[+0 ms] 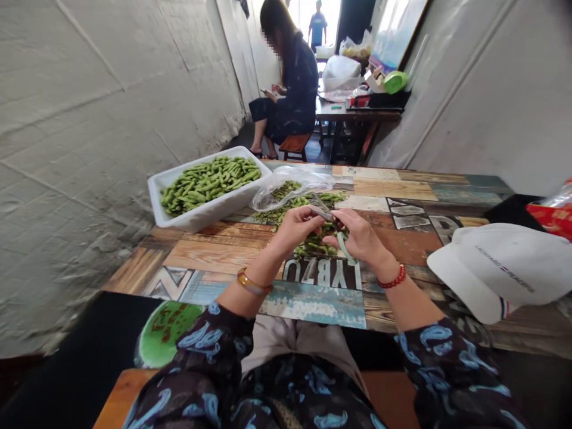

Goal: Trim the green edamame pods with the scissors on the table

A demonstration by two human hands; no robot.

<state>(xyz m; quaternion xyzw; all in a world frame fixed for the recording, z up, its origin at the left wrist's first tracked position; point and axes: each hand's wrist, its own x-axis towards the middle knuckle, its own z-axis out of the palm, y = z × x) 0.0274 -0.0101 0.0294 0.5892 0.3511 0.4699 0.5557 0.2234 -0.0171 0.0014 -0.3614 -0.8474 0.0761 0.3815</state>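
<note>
My right hand [357, 234] is wrapped around a pair of scissors [343, 244] with a pale green handle. The metal blades point up and to the left, towards my left hand [298, 226]. My left fingers are pinched together beside the blades; what they hold is too small to make out. Beneath and beyond both hands lies a loose pile of green edamame pods [315, 244] with stem bits. A clear plastic bag [304, 177] lies at the far side of the pile, with more trimmings showing through it. To the left, a white tub [196, 219] is filled with edamame pods.
The patchwork wooden table [214, 253] spans the view. A white cap [496, 268] lies at right. Below the left edge is a round green item [167, 333]. Beyond, a person sits on a stool [295, 143], near another table [353, 113] loaded with bags and boxes.
</note>
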